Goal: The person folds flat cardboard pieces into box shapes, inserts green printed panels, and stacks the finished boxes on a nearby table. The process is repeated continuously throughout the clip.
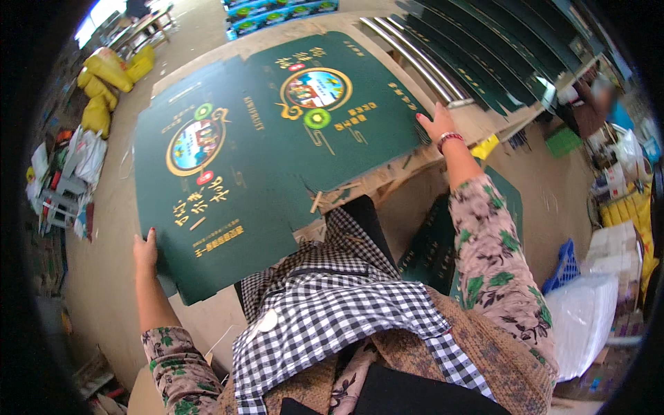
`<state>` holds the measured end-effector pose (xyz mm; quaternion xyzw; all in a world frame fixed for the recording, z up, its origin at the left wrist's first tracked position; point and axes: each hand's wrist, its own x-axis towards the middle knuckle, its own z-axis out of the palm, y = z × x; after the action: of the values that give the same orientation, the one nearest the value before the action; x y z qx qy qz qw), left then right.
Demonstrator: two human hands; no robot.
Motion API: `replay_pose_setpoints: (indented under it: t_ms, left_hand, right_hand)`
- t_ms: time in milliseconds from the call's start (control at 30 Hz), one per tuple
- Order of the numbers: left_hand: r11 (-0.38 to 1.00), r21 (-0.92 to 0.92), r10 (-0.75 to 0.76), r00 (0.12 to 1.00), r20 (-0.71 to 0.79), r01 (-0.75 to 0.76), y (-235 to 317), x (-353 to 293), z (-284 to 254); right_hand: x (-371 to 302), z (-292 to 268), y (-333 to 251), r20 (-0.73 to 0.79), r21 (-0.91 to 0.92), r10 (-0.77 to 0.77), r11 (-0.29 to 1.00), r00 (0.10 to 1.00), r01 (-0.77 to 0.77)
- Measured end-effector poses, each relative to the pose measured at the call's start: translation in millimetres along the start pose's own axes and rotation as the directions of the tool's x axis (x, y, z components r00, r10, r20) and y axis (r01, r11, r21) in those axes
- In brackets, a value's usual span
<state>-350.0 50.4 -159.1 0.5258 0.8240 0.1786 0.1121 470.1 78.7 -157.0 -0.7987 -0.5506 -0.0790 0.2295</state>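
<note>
A large dark green cardboard box blank [266,149] lies tilted across the table in front of me, printed with gold lettering, round pictures and kiwi slices. At its near left edge my left hand [145,254] holds on, thumb on top and the other fingers hidden beneath the board. My right hand [437,126] grips the far right edge, thumb over the printed face. The wooden table [387,176] shows under the right part of the blank, with small cardboard scraps along its near edge.
Metal rollers [415,59] and a row of overlapping green sheets [477,52] stand at the back right. More green blanks [432,242] lean below the table. A person [591,104] sits at the right. Yellow sacks [104,76] lie at the far left, a blue basket [564,266] at the right.
</note>
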Motion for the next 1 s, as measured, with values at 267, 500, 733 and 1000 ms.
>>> replay_pose_setpoints:
  t_ms: [267, 500, 733, 1000]
  left_hand:
    - [0.999, -0.023, 0.027, 0.986, -0.163, -0.031, 15, -32, -13]
    - [0.871, -0.474, -0.065, 0.986, 0.156, 0.133, -2, -47, -73]
    - [0.739, -0.663, 0.096, 0.955, 0.281, 0.121, 35, -56, -129]
    - [0.541, -0.841, 0.364, 0.905, 0.219, -0.014, 53, -28, -192]
  right_hand:
    - [29, 13, -40, 0.229, -0.052, 0.182, 0.983, 0.956, -0.175]
    - [-6, -32, -3, 0.504, 0.313, 0.068, 0.915, 0.861, -0.255]
    - [-35, -81, -42, 0.583, 0.701, 0.239, 0.336, 0.777, -0.629]
    - [13, -223, 12, 0.304, 0.866, 0.280, 0.316, 0.910, -0.387]
